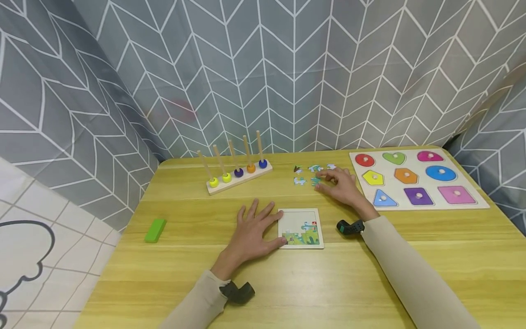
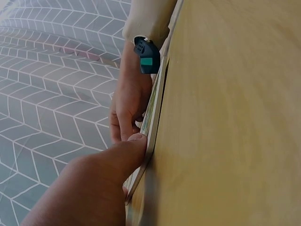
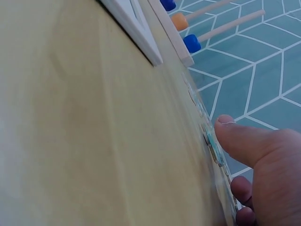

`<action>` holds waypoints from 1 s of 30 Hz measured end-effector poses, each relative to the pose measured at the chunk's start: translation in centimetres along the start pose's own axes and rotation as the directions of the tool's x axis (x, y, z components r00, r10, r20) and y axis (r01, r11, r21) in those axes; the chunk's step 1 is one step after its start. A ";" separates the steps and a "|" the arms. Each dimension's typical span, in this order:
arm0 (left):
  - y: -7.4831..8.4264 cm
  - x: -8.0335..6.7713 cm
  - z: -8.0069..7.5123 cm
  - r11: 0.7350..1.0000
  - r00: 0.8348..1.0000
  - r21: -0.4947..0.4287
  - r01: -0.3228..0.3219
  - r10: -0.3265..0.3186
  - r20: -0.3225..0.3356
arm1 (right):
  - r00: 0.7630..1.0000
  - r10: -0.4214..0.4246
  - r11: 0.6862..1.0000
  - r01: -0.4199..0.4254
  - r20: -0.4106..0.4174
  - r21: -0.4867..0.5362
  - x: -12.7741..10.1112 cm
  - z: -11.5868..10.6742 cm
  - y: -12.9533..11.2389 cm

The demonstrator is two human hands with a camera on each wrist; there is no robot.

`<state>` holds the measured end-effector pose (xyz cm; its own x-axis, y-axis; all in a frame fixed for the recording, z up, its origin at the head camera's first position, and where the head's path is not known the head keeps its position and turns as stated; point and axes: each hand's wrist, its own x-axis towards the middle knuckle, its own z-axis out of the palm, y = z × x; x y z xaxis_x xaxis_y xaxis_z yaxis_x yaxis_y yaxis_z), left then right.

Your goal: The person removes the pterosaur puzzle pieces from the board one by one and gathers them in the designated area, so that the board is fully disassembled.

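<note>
In the head view, my left hand lies with fingers spread at the left side of a small jigsaw puzzle board. Its thumb and index fingertip touch the board's edge; the left wrist view shows the thumb on the rim. Assembled pieces fill the board's lower part and right side. Beyond it lie several loose puzzle pieces. Over them hovers my right hand, thumb and index finger apart around one puzzle piece. Contact with that piece is not visible.
A wooden peg stand with coloured beads stands back left. To the right lies a knobbed shape board. A green block rests near the table's left edge. A patterned curtain hangs behind the table.
</note>
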<state>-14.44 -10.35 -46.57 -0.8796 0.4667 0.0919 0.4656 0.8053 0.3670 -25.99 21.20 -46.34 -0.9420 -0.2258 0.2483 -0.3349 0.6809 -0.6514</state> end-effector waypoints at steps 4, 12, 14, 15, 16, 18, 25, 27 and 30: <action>0.0 0.0 -0.1 1.000 1.000 0.006 -0.005 0.005 0.000 | 0.999 -0.010 0.999 0.012 -0.037 0.041 -0.2 0.1 0.1; 0.0 0.1 -0.2 1.000 1.000 0.003 -0.002 0.002 0.014 | 0.997 -0.018 0.988 0.029 -0.073 0.150 -1.0 0.1 -0.1; 0.0 0.1 -0.2 1.000 1.000 -0.002 0.002 -0.002 0.020 | 0.998 -0.010 0.986 0.021 -0.067 0.164 -1.3 0.1 -0.2; 0.0 0.1 -0.2 1.000 1.000 -0.003 0.003 -0.003 0.020 | 0.998 -0.004 0.986 0.014 -0.063 0.166 -1.5 0.1 -0.3; 0.0 0.1 -0.2 1.000 1.000 -0.005 0.003 -0.003 0.021 | 0.998 0.002 0.985 0.008 -0.057 0.172 -1.7 0.1 -0.4; 0.0 0.1 -0.2 1.000 1.000 -0.005 0.006 -0.006 0.022 | 0.999 0.014 0.984 -0.006 -0.041 0.179 -2.1 0.0 -0.6; 0.0 0.2 -0.3 1.000 1.000 -0.009 0.012 -0.012 0.021 | 1.000 -0.019 0.978 0.016 0.011 0.208 -3.2 -0.1 -1.3; -0.1 0.3 -0.3 1.000 1.000 -0.008 0.009 -0.009 0.020 | 0.999 -0.039 0.977 0.033 0.024 0.211 -3.5 0.0 -1.4; -0.1 0.3 -0.2 1.000 1.000 -0.004 0.009 -0.009 0.021 | 0.997 -0.055 0.976 0.042 0.052 0.215 -4.0 0.2 -1.6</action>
<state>-14.78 -10.37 -46.41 -0.8813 0.4674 0.0690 0.4575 0.8078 0.3717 -21.67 20.89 -46.40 -0.9221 -0.2990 0.2457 -0.3714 0.5048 -0.7792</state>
